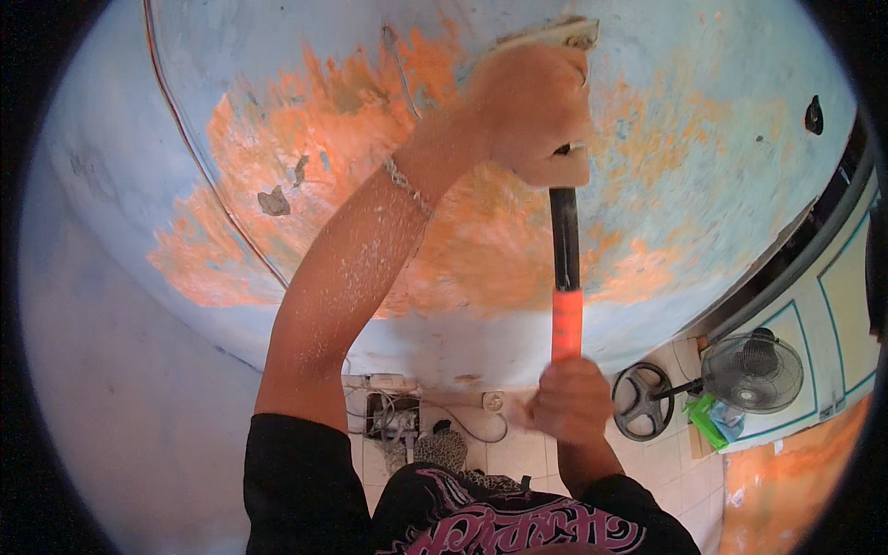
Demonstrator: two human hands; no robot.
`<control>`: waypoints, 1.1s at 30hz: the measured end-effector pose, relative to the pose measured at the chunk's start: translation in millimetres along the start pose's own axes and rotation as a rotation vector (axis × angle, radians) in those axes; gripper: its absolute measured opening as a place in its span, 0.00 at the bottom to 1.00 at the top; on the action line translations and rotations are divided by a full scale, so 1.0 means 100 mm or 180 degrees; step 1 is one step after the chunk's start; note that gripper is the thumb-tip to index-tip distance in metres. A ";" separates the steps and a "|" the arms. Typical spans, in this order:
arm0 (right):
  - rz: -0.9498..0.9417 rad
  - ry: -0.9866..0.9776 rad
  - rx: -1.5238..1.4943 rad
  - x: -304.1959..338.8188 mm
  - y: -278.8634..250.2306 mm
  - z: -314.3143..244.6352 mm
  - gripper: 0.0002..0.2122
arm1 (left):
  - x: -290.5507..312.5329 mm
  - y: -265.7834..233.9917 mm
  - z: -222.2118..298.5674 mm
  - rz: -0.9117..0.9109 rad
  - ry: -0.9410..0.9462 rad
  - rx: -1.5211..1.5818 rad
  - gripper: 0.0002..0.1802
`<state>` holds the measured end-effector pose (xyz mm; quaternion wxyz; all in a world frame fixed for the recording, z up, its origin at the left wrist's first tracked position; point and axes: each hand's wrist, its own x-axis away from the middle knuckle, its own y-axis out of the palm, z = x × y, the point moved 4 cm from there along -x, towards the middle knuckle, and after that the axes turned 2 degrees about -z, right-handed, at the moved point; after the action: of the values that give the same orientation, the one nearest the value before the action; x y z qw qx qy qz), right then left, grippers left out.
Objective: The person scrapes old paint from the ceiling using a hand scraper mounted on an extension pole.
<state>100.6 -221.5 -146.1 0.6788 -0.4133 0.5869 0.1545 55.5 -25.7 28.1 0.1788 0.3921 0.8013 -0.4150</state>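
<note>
A long-handled scraper (566, 239) with a black shaft and an orange grip is held lengthwise against the wall (731, 213). My left hand (536, 116) is closed around the upper shaft, just below the flat, pale, dusty head (541, 35), which the hand partly hides. Lower down, my right hand (571, 400) grips the handle's end below the orange section; it is a little blurred. Around the head the wall is light blue, with large patches of orange and brownish undercoat (314, 166) showing through. White dust speckles my left forearm.
A cable (190, 139) runs down the wall on the left. On the tiled floor (518, 453) are a box of tangled wires (393, 414) and a round socket (494, 401). A fan (754, 370) with a round base and a green bag (705, 421) stand at the right, by a pale panel.
</note>
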 end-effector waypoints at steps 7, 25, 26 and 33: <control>0.0478 -0.0142 -0.0149 0.40 0.09 0.02 0.13 | 0.11 0.21 0.19 -0.0228 -0.0015 0.0273 0.15; 0.0615 -0.0010 -0.0853 0.20 -0.05 -0.04 0.13 | 0.08 0.15 0.17 -0.0535 -0.0062 0.0608 0.10; 0.0924 0.0154 -0.0645 0.31 -0.05 0.03 0.13 | 0.12 0.22 0.23 -0.0680 -0.0132 0.0482 0.10; 0.0932 0.0078 -0.1303 0.35 -0.08 -0.12 0.14 | 0.17 0.32 0.32 -0.0880 -0.0209 0.0661 0.13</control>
<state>106.8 -244.9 -175.0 0.5442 -0.4546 0.6052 0.3618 68.2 -32.7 -18.1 0.1047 0.2808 0.7941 -0.5287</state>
